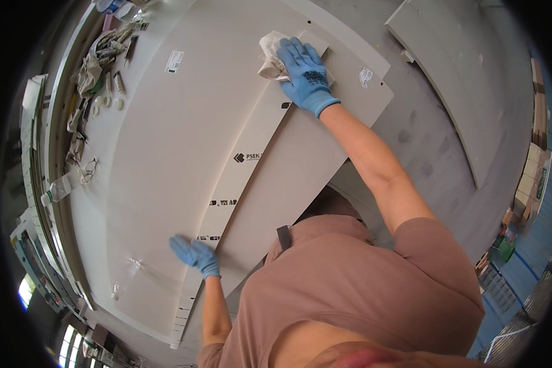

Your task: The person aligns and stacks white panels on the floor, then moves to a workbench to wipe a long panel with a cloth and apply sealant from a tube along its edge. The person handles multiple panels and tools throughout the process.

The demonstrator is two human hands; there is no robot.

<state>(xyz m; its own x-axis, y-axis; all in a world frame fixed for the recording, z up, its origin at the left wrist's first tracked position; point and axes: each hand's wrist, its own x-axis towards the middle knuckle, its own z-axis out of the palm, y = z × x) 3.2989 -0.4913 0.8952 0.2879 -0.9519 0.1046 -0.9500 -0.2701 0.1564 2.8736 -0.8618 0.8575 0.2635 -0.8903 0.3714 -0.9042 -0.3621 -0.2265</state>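
Observation:
A large pale grey panel (159, 122) lies in front of me, with a long narrow strip (227, 184) carrying black printed marks running along it. My right hand (306, 73), in a blue glove, presses a crumpled white cloth (273, 55) onto the far end of the strip. Its fingers stretch over the cloth, and part of the cloth bunches out on the left. My left hand (194, 254), also gloved in blue, is at the near part of the strip, fingers extended and holding nothing. Whether it rests on the surface or hovers just above is hard to tell.
Along the left edge lie rags, tubes and small tools (104, 67), plus a clear plastic bottle (56, 190). A white label (174, 62) sticks to the panel. Another grey panel (454, 73) stands at the right, with stacked boxes (532, 178) beyond it.

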